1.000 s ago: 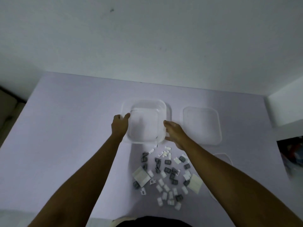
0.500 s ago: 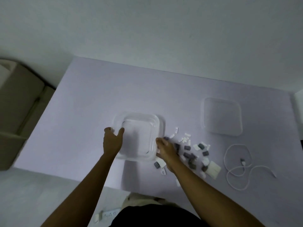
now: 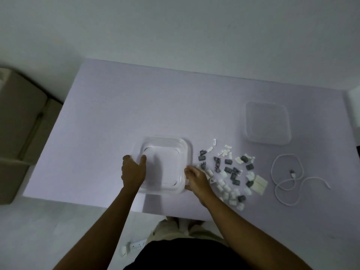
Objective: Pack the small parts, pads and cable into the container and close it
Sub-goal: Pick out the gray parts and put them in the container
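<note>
**Firmly gripped: both hands on the open container**

Head view: the clear container is sitting open near the front edge of the pale table. The left hand is clamping its left rim, thumb hooked inside and fingers outside. The right hand is gripping the right rim with curled fingers. Just right of the container, the grey and white small parts are lying scattered on the table, with the pale pads at their right edge. Farther right, the white cable is lying in loose loops. The lid is resting apart, behind the cable. A power strip is lying on the floor below.
</note>
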The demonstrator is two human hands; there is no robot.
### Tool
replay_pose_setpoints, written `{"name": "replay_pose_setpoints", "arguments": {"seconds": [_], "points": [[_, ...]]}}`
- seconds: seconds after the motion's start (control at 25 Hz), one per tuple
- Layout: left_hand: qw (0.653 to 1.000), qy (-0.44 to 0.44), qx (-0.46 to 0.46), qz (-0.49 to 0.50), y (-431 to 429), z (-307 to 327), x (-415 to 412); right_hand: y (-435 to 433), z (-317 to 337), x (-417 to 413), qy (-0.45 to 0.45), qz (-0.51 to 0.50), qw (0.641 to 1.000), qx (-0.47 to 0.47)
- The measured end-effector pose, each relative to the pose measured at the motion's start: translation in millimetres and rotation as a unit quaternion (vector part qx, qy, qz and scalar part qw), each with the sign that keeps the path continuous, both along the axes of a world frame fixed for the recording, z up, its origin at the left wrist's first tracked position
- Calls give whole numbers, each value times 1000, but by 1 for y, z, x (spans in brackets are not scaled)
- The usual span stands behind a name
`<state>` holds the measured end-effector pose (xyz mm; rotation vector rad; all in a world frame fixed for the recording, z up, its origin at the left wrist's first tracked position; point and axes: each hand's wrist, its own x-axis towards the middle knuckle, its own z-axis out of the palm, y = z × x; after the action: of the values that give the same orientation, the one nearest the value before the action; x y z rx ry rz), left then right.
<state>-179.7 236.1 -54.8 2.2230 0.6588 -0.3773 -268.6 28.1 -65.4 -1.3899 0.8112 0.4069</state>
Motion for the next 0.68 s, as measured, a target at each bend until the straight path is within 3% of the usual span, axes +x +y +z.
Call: {"name": "replay_pose_setpoints", "arguments": {"seconds": [0.08, 0.16, 0.28, 0.36, 0.48, 0.68], "points": [[997, -37, 65, -17, -6, 6, -2, -5, -9, -5, -6, 6, 999, -42], [984, -140, 89, -68, -17, 17, -1, -14, -14, -6, -20, -11, 994, -104], [951, -218, -47, -216, -57, 39, 7, -38, -15, -9, -26, -22, 973, -229], [916, -182, -118, -337, -91, 47, 6, -51, -16, -15, -12, 2, 955, -296], [880, -106, -108, -451, -150, 39, -1, -74, -20, -28, 4, 5, 946, -324], [882, -69, -12, -467, -207, 7, 6, -107, -26, -22, -38, 50, 935, -349]]}}
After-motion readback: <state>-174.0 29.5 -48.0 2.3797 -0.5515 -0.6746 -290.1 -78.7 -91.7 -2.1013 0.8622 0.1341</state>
